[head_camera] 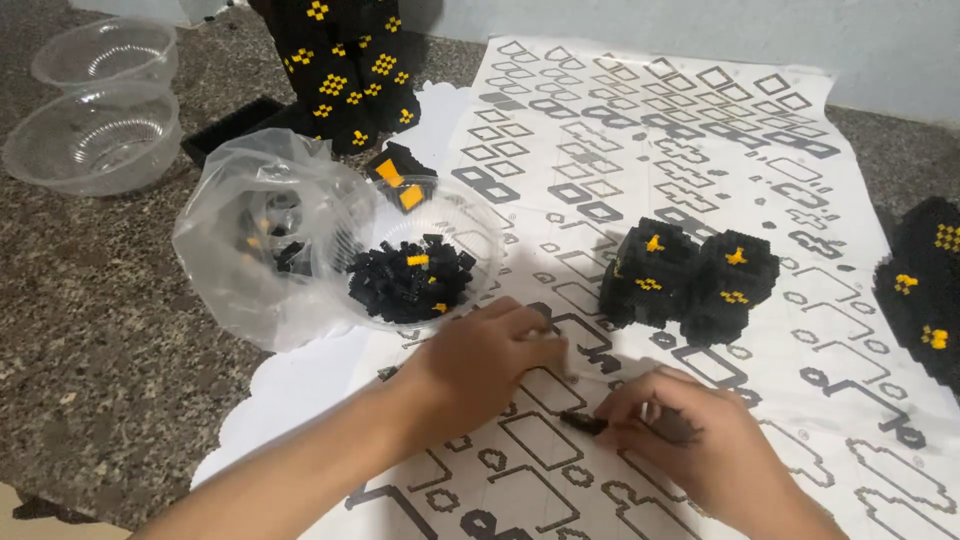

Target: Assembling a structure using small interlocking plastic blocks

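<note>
My right hand [700, 445] rests low on the printed instruction sheet [640, 130] and pinches a small black brick piece [585, 423] at its fingertips. My left hand [485, 360] lies just left of it, fingers curled down on the sheet, close to the piece; whether it holds anything is hidden. A clear bowl [470, 225] of small black and yellow bricks sits just beyond the left hand. A black block assembly with yellow marks [690, 280] stands on the sheet to the right of the bowl.
A clear plastic bag [250, 240] with a few bricks lies left of the bowl. Two empty clear bowls [95, 125] sit at the far left on the stone counter. A tall black and yellow brick build [345, 70] stands at the back; another build [925, 290] is at the right edge.
</note>
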